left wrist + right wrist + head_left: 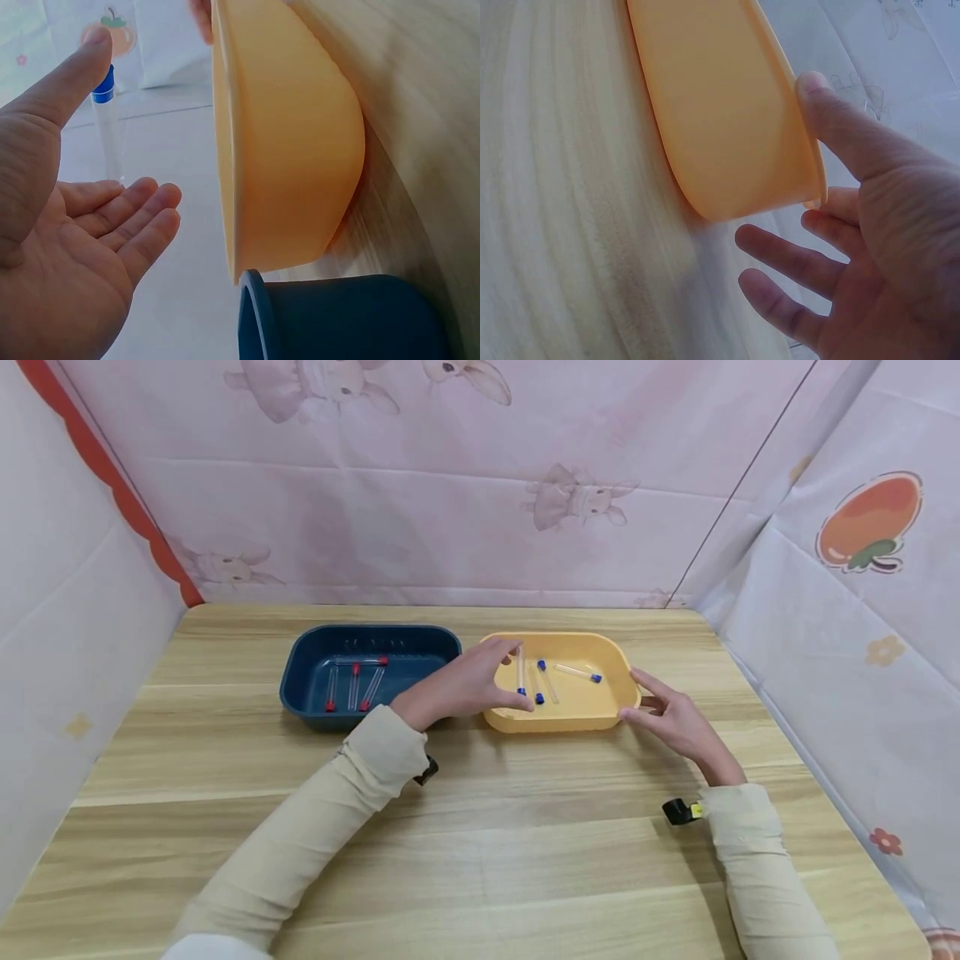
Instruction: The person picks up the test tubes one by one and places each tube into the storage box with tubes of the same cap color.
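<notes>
Over the left part of a yellow plastic tray (555, 724), my left hand (468, 687) holds a clear tube with a blue cap (110, 142) lengthwise between thumb and index finger. The thumb is at the cap and the index finger at the other end; the remaining fingers are extended. Three more blue-capped tubes (577, 673) lie on the tray's floor. My right hand (677, 724) grips the tray's right end at the rim (814, 154), thumb on the near side, with two fingers hanging free below.
Left of the yellow tray stands a dark blue tray (288, 687) with several red-capped clear tubes (354, 687) in it. Both trays rest on a wood-grain table (480, 852). Printed cloth walls (420, 527) rise at the back and sides.
</notes>
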A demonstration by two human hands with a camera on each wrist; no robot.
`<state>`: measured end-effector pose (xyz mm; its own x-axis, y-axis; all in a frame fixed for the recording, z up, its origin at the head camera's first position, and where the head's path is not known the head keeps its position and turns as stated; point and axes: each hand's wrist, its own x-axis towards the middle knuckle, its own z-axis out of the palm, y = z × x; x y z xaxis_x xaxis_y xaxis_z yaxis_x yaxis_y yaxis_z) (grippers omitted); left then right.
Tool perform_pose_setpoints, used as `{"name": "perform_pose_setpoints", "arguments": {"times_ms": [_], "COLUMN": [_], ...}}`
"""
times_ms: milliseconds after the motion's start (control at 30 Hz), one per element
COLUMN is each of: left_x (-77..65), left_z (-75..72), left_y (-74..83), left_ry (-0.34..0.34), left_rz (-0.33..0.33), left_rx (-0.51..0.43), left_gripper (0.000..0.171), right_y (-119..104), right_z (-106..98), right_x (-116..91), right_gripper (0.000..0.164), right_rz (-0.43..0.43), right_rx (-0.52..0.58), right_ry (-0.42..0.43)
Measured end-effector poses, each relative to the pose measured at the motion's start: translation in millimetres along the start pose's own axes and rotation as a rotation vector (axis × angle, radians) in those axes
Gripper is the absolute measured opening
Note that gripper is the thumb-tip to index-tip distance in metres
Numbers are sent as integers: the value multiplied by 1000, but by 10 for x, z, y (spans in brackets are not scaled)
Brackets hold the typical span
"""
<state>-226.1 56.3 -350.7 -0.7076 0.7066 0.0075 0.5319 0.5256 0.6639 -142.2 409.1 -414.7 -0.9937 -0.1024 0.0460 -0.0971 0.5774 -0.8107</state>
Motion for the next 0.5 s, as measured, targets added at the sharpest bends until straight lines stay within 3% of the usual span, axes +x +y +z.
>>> {"name": "perform_pose_setpoints", "arguments": {"times_ms": [67, 300, 500], "left_x": [32, 143, 238], "left_z": [5, 48, 93], "left_y": [-17, -78, -150], "left_ry": [6, -18, -6], "left_rz": [-5, -34, -38], "left_rx": [-6, -7, 10], "left_gripper": [76, 104, 104], "right_y": [-1, 12, 22], "right_z": [0, 5, 8], "right_x": [3, 8, 17], "right_gripper": [77, 76, 76], "right_rz": [-1, -10, -19], "right_rx": [-2, 5, 22], "right_ry": [0, 2, 0]}}
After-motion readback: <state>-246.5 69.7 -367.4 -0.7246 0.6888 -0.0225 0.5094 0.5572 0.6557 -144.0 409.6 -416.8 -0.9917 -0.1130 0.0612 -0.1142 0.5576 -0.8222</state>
